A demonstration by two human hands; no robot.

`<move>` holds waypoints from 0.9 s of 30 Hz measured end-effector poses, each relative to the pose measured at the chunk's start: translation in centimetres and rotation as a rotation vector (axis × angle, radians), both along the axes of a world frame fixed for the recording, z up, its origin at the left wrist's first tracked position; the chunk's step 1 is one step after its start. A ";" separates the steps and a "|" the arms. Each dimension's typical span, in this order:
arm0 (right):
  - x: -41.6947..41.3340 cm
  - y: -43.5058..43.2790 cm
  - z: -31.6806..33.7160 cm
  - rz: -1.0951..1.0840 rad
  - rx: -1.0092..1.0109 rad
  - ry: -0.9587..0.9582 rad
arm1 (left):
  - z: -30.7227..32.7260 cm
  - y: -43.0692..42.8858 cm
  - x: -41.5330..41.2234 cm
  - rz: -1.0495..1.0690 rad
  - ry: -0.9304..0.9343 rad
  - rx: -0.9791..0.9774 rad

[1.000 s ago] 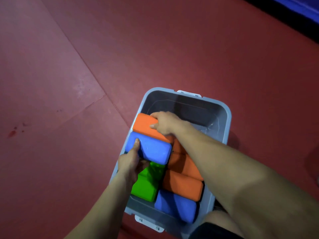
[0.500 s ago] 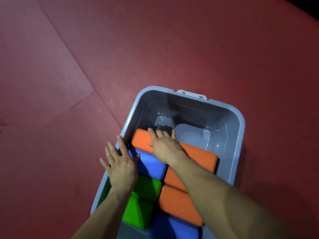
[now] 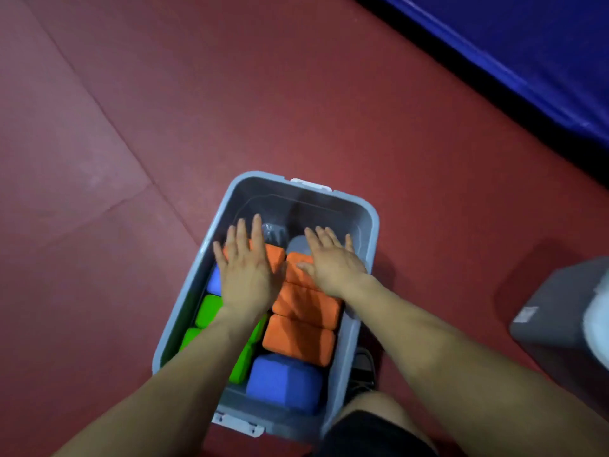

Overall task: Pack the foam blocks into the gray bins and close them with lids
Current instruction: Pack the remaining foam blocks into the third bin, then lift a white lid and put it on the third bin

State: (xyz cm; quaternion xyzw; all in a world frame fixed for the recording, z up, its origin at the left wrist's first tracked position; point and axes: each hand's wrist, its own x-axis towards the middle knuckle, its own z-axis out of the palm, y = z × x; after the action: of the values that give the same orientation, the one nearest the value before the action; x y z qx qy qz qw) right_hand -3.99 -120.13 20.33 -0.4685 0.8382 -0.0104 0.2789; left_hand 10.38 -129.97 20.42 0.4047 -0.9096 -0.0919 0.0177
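Observation:
A gray bin (image 3: pixel 369 222) sits on the red floor mat, lid off, its far end bare inside. Foam blocks fill its near part: orange blocks (image 3: pixel 304 306) on the right, green blocks (image 3: pixel 207 310) on the left, a blue block (image 3: pixel 283 384) at the near end and another blue one (image 3: pixel 213 282) by the left wall. My left hand (image 3: pixel 247 272) lies flat, fingers spread, on an orange block (image 3: pixel 275 257). My right hand (image 3: pixel 329 262) lies flat on the orange block beside it. Neither hand grips anything.
A second gray container (image 3: pixel 566 311) with something white on it stands at the right edge. A blue padded mat (image 3: pixel 514 51) runs along the top right. My knee in dark shorts (image 3: pixel 369 427) is by the bin's near right corner.
My left hand moved from the bin's left rim onto the orange block. My right hand shifted right onto the neighbouring orange block. The blocks now sit lower and flatter in the bin.

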 end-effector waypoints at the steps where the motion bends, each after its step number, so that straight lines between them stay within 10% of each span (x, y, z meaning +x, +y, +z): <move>1: -0.3 1.4 1.8 -0.021 -0.004 0.023 | 1.7 1.3 -1.0 -0.051 0.005 0.010; 14: 2.5 32.9 20.9 -0.586 -0.066 0.290 | 21.8 27.9 -7.8 -0.688 0.102 0.070; 27: 18.8 64.0 28.2 -1.255 -0.042 0.428 | 27.6 59.2 -0.6 -1.385 0.139 0.014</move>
State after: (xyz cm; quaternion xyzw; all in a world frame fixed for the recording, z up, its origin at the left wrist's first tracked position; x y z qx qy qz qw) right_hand 14.79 -56.12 48.53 0.1117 0.9886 -0.0937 0.0379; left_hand 9.78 -70.74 48.02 -0.2757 -0.9544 -0.1138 0.0106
